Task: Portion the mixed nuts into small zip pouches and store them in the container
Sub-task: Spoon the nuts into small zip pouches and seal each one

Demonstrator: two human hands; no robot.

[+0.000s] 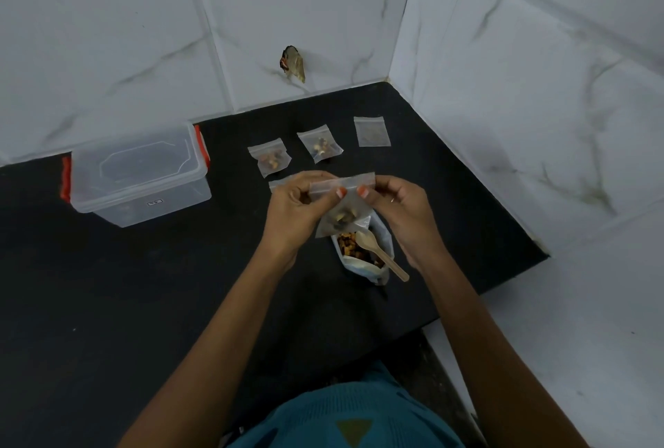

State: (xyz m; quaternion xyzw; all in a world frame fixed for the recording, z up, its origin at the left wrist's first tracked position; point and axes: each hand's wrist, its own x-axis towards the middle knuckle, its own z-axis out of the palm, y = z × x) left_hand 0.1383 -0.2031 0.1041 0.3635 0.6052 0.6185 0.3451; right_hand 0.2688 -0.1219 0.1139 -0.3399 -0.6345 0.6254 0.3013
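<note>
Both hands hold one small clear zip pouch [341, 210] with a few nuts in it, above the counter. My left hand [298, 210] pinches the zip strip on the left side, my right hand [399, 210] pinches it on the right. Just below stands the open bag of mixed nuts [363, 253] with a wooden spoon [381, 255] resting in it. Two filled pouches [270, 157] [321, 144] lie further back, and an empty pouch [372, 131] lies to their right. Another pouch's edge [278, 183] shows behind my left hand. A clear lidded container [138, 174] with red clips sits at the left.
The black counter [143, 286] ends at white tiled walls behind and on the right. A small dark scrap [294, 63] hangs on the back wall. The counter's right edge drops off near the nut bag.
</note>
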